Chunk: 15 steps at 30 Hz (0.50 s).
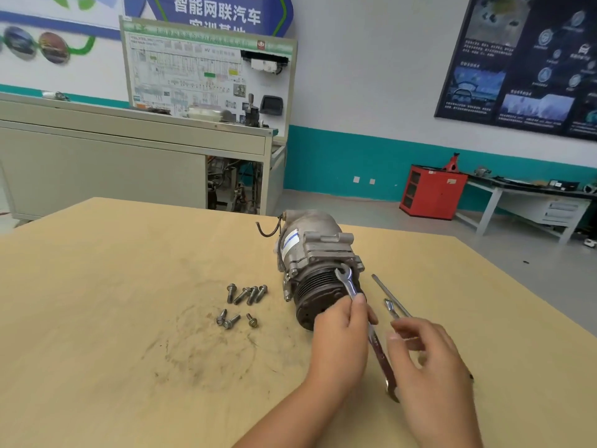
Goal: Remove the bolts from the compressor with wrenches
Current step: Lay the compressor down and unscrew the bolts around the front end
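1. Workshop walls in white and teal stand behind a pale plywood table (pixel 129 318). On the table, right of centre, a grey cast-metal compressor with a black ribbed pulley (pixel 318 250) lies on its side.
2. Seven loose silver flanged bolts (pixel 247 294) lie just left of it.
3. The left hand (pixel 342 337) grips the shank of a steel open-ended wrench (pixel 348 282), whose head meets the flange behind the pulley.
4. The right hand (pixel 433 363) is blurred, fingers curled above slim spare tools (pixel 387 294); whether it holds one, I cannot tell.
5. To do this well, seat the wrench fully on the bolt head before turning, and steady the compressor body so it does not roll.
6. A blue wall banner (pixel 216 11) reads 智能网联汽车. A wiring display board (pixel 193 76) shows "HV". The compressor's blue-and-white label (pixel 290 244) is illegible.
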Available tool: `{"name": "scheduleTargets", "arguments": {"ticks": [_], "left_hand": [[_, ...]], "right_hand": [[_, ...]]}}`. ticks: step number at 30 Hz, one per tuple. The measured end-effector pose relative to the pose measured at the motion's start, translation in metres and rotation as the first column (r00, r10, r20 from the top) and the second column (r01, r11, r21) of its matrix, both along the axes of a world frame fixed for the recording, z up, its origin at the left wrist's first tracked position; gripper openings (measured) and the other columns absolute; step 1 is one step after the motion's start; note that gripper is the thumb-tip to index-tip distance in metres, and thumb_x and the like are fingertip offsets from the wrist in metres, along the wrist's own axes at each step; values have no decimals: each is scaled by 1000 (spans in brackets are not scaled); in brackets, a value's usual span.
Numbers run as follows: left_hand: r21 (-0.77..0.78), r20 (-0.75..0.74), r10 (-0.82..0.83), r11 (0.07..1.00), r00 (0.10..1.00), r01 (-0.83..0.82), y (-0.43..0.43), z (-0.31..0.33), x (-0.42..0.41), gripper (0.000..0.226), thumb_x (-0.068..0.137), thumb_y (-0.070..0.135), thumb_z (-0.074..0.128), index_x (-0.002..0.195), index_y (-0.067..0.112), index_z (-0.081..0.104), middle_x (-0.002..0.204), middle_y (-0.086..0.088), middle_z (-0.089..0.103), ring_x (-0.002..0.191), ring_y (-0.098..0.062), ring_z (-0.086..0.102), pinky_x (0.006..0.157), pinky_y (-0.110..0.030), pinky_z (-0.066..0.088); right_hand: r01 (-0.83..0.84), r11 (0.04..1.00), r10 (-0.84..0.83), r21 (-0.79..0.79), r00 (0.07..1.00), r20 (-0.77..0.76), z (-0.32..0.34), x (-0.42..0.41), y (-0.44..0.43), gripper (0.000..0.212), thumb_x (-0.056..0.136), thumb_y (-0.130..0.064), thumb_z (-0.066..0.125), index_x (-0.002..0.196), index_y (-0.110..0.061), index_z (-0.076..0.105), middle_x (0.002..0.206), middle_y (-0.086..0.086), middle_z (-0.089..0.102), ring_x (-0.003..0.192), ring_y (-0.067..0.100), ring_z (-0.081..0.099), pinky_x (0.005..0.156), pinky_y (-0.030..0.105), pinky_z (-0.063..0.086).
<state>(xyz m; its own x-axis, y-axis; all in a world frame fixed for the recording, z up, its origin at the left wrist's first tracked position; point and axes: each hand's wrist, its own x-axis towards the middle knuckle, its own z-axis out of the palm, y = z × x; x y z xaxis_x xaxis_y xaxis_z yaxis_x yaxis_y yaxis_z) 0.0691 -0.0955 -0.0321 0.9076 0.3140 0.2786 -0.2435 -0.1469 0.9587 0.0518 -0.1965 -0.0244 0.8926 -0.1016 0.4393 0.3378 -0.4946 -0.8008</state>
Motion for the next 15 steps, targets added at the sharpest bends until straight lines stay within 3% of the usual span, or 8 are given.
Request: {"name": "scheduleTargets", "arguments": {"ticks": [1, 3, 5, 7, 10, 15], "left_hand": [[4, 0, 12, 1000, 1000, -12, 7, 0, -2, 45, 99, 27, 42, 56, 25, 53, 43, 9, 43, 45, -5, 39, 52, -22, 32], [25, -4, 25, 999, 1000, -25, 33, -2, -3, 49, 98, 30, 43, 51, 25, 56, 43, 9, 44, 43, -6, 39, 49, -20, 31], [88, -59, 21, 996, 998, -16, 61, -3, -5, 52, 97, 33, 44, 48, 25, 57, 38, 9, 41, 37, -5, 36, 44, -17, 28], [147, -126, 28, 989, 992, -9, 82, -5, -4, 53, 96, 35, 45, 46, 24, 57, 35, 8, 37, 34, -6, 34, 43, -21, 26], [249, -204, 61, 968, 977, -9, 102, -10, -3, 52, 95, 37, 47, 46, 21, 56, 38, 7, 36, 37, -9, 33, 46, -24, 26], [324, -208, 138, 944, 968, -65, 107, -15, 3, 51, 94, 40, 48, 49, 17, 51, 42, 4, 38, 39, -11, 33, 40, -19, 25]], "right_hand": [[-88, 995, 95, 44, 978, -185, 0, 2, -1, 17, 90, -17, 57, 76, -24, 64, 79, -2, 64, 75, 14, 60, 62, 24, 41], [-277, 931, 358, 236, 812, -460, -5, 3, 9, 28, 96, -22, 48, 77, -15, 66, 65, 3, 67, 55, 13, 60, 50, 21, 43], [-429, 796, 604, 428, 610, -513, -11, 0, 30, 31, 99, -20, 39, 85, -8, 63, 57, 7, 66, 46, 17, 58, 47, 23, 41], [-504, 694, 720, 515, 493, -488, -18, -1, 54, 24, 100, -16, 35, 90, -7, 55, 57, 6, 67, 44, 17, 58, 47, 23, 37], [-524, 638, 770, 564, 449, -454, -26, -4, 84, 17, 100, -12, 36, 90, -8, 49, 54, 3, 66, 40, 15, 57, 40, 19, 33], [-536, 665, 744, 519, 531, -405, -34, -6, 98, 22, 100, -12, 33, 88, -8, 52, 53, 3, 65, 37, 14, 55, 36, 19, 28]]}}
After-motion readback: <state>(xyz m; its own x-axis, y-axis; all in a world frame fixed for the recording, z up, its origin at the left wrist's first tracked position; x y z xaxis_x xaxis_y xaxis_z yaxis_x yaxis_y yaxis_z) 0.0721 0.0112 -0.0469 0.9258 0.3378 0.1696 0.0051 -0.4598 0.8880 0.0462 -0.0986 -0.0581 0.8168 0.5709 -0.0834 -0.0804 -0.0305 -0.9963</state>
